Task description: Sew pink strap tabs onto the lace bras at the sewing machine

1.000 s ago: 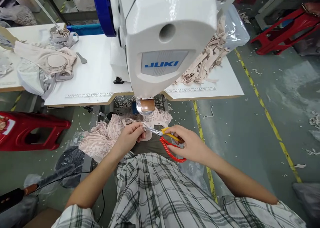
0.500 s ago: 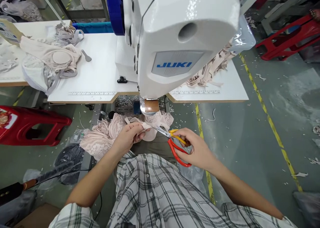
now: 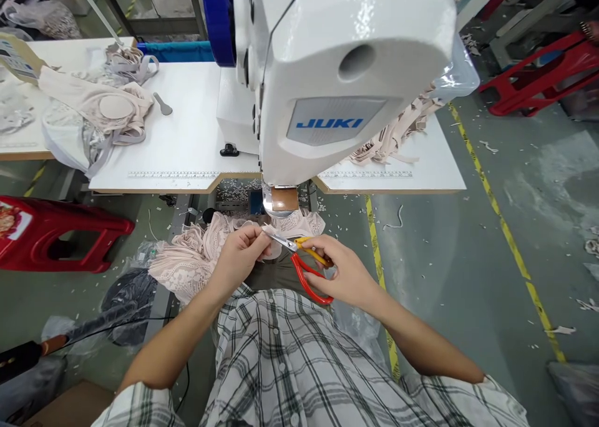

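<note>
My left hand [image 3: 241, 253] has thumb and forefinger pressed together, pinching a bit of pale lace [image 3: 302, 222] that my own fingers mostly hide. My right hand [image 3: 346, 274] is curled about the scissors [image 3: 291, 246], fingers at the yellow grip, thumb at the red loop. Half a second ago I had the scissors farther out toward 3 o'clock; now I've brought them in, and the blade tips are right by my left fingertips. My left hand has hardly shifted. I can't tell whether the tips touch the cloth.

The lace spreads from my left fingertips toward 2 o'clock, under the machine [image 3: 358, 112]. The scissors point from my right hand toward 10 o'clock. A pile of lace cups [image 3: 182, 268] bunches just beside my left hand, at 9 o'clock. My checked shirt [image 3: 281, 358] is at 6.

Farther off, the machine's white head looms at 1 o'clock, with strips [image 3: 390, 137] heaped on the table [image 3: 187, 133] beyond it. A garment heap [image 3: 110, 112] lies at 10 on the same table, and a red stool [image 3: 51, 233] stands well apart, at 9.
</note>
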Motion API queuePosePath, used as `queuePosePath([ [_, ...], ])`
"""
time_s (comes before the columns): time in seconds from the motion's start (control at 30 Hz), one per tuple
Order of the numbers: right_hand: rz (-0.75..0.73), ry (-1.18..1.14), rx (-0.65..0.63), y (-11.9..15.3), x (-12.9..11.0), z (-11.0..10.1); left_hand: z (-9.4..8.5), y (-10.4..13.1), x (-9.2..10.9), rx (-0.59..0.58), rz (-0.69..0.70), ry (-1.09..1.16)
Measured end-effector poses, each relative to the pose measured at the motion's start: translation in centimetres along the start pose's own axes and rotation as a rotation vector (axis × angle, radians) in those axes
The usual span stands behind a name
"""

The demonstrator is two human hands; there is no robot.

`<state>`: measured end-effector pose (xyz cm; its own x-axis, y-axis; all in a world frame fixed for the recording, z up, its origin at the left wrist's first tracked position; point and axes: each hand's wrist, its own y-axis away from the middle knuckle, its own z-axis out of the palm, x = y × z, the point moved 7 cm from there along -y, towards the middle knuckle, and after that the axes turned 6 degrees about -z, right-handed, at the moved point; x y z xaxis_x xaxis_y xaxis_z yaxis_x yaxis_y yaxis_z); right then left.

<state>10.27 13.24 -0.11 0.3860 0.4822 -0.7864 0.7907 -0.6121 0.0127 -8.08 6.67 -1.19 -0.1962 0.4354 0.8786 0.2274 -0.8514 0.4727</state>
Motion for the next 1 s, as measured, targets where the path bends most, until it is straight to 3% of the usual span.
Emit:
queuePosePath([
  [0.37,0.075,-0.010,-0.003,0.6,0.2,-0.6,-0.1,0.2,0.3,0.030,0.039,-0.098],
  [0.57,0.146,-0.051,0.080,2.6,1.8,-1.2,0.0,-0.3,-1.0,0.012,0.028,0.249],
  [0.67,0.082,-0.035,0.083,2.7,1.3,-1.4,0.2,-0.5,-1.2,-0.018,0.011,0.333],
  [0.8,-0.022,0.019,0.065,1.6,-0.2,-1.3,0.2,-0.3,-0.7,0.014,0.031,0.253],
  [1.0,-0.036,0.055,0.032,-0.1,-1.1,-0.7,0.3,0.1,0.4,0.030,0.065,0.011],
])
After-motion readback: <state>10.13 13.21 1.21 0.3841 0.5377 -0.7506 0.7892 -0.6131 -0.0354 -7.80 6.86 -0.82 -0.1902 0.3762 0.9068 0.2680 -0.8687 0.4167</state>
